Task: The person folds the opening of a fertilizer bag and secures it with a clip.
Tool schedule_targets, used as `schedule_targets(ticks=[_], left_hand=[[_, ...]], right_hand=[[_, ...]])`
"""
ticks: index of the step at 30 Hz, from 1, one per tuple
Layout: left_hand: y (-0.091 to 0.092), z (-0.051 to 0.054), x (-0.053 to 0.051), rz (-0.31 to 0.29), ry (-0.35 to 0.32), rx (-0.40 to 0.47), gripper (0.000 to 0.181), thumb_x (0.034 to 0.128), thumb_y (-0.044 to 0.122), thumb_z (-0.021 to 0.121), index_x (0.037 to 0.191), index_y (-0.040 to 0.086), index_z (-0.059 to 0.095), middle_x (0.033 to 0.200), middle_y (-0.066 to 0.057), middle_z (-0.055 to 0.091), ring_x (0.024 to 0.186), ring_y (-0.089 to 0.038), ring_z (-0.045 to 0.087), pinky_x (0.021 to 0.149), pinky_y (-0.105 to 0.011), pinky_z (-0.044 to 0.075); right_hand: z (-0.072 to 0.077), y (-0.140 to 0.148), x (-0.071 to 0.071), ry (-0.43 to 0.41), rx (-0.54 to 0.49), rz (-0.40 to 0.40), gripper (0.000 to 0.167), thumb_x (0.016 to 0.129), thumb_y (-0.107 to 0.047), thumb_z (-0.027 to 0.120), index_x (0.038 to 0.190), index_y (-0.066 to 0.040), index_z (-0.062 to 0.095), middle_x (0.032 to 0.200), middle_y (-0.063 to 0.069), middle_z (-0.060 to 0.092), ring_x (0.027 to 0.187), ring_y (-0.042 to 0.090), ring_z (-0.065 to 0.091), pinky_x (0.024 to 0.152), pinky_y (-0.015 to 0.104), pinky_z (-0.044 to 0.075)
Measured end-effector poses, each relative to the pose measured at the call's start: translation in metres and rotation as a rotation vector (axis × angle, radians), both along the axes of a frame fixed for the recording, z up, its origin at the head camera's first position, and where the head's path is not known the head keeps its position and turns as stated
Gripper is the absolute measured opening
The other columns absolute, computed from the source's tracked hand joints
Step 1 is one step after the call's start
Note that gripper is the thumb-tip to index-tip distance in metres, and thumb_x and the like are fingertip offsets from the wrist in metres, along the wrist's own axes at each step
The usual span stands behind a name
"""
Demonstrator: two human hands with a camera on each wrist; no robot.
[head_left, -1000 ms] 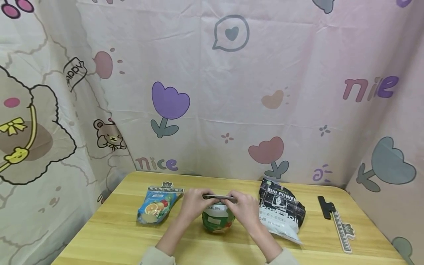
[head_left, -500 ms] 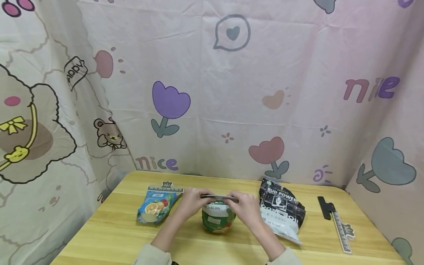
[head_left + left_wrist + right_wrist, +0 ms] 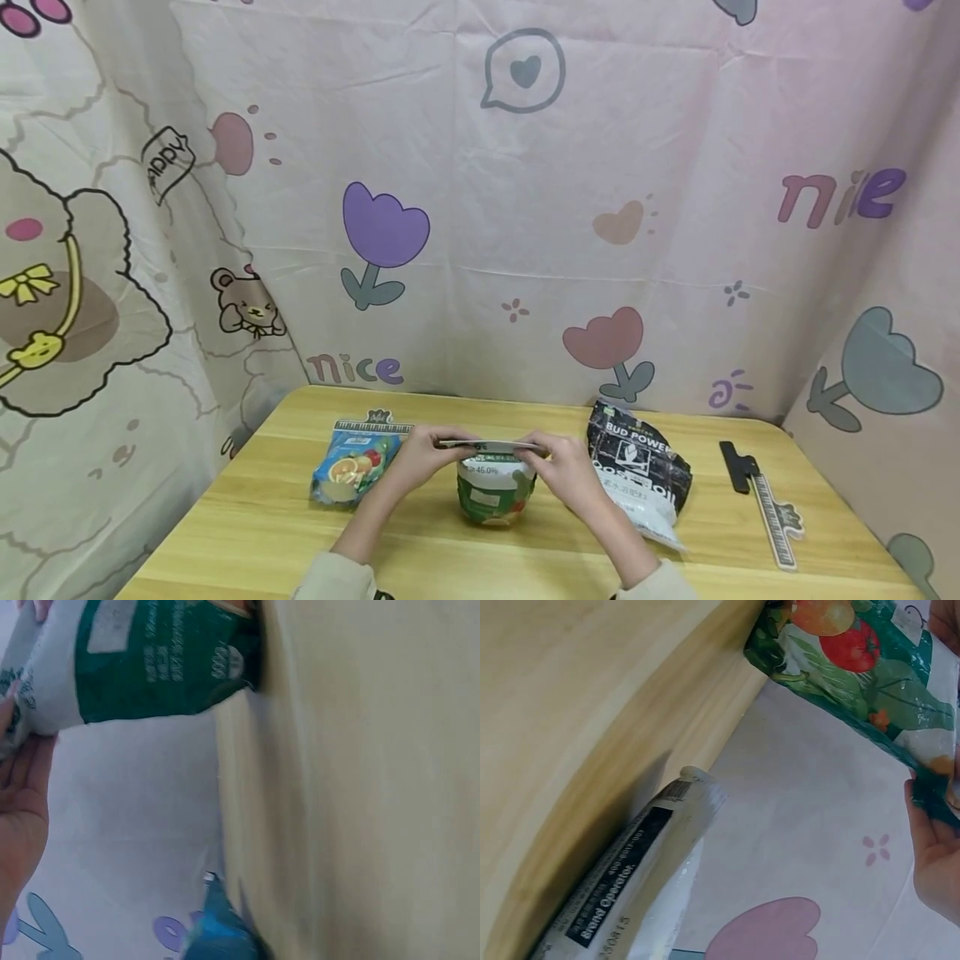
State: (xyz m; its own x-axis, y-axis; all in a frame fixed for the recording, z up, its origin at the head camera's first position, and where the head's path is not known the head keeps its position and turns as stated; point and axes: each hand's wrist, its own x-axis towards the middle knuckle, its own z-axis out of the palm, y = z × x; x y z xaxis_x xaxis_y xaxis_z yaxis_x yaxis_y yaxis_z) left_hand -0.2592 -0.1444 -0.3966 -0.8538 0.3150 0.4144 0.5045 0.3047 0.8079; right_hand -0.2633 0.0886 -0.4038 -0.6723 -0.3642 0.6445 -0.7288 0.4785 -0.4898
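Observation:
A green-and-white bag (image 3: pixel 491 496) with vegetables pictured on it stands upright at the middle of the table. At its left top corner my left hand (image 3: pixel 427 454) pinches the edge between thumb and fingers. The right hand (image 3: pixel 564 467) pinches the opposite corner, so the top edge stretches flat between both. The left wrist view shows the left hand (image 3: pixel 22 814) at the top of the bag (image 3: pixel 161 664), fingers behind and thumb in front. In the right wrist view, the right hand (image 3: pixel 936 859) holds the other corner of the bag (image 3: pixel 862 682), partly out of frame.
A blue bag (image 3: pixel 352 471) with a keyboard-patterned sealing clip (image 3: pixel 375 427) along its top lies to the left. A black-and-white soil bag (image 3: pixel 637 467) lies to the right. Farther right on the wooden table (image 3: pixel 457 567) is an opened sealing clip (image 3: pixel 772 517). Printed curtains surround the table.
Both hands have moved apart along the bag's top, the left one leftward and the right one rightward. More of the top edge shows, now spread wider. The other things stay put.

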Motion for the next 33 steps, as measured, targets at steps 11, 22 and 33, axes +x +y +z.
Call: schedule_targets(ticks=[11,22,33], left_hand=[[0.002,0.015,0.011,0.014,-0.078,0.035,0.014,0.0815,0.002,0.068,0.095,0.001,0.072,0.091,-0.008,0.069,0.08,-0.013,0.064,0.067,-0.027,0.052],[-0.001,0.008,0.008,0.003,-0.102,0.067,0.014,0.0821,0.001,0.067,0.096,0.0,0.071,0.093,-0.009,0.068,0.081,-0.014,0.064,0.068,-0.028,0.052],[-0.004,-0.014,-0.008,0.013,-0.08,0.058,0.015,0.0819,0.014,0.07,0.096,0.008,0.073,0.092,-0.004,0.069,0.082,-0.014,0.065,0.069,-0.027,0.052]], right_hand=[[0.011,0.009,0.001,-0.052,-0.003,0.03,0.014,0.082,-0.018,0.07,0.096,-0.014,0.071,0.089,-0.004,0.069,0.074,0.008,0.063,0.063,0.026,0.051],[0.078,0.087,-0.02,-0.047,-0.133,-0.163,0.017,0.088,-0.01,0.062,0.1,0.001,0.067,0.093,0.012,0.067,0.08,0.025,0.063,0.067,0.018,0.05],[0.079,0.186,-0.032,-0.029,0.019,-0.614,0.026,0.094,-0.019,0.053,0.102,0.003,0.065,0.096,0.025,0.064,0.081,0.04,0.062,0.068,0.05,0.046]])
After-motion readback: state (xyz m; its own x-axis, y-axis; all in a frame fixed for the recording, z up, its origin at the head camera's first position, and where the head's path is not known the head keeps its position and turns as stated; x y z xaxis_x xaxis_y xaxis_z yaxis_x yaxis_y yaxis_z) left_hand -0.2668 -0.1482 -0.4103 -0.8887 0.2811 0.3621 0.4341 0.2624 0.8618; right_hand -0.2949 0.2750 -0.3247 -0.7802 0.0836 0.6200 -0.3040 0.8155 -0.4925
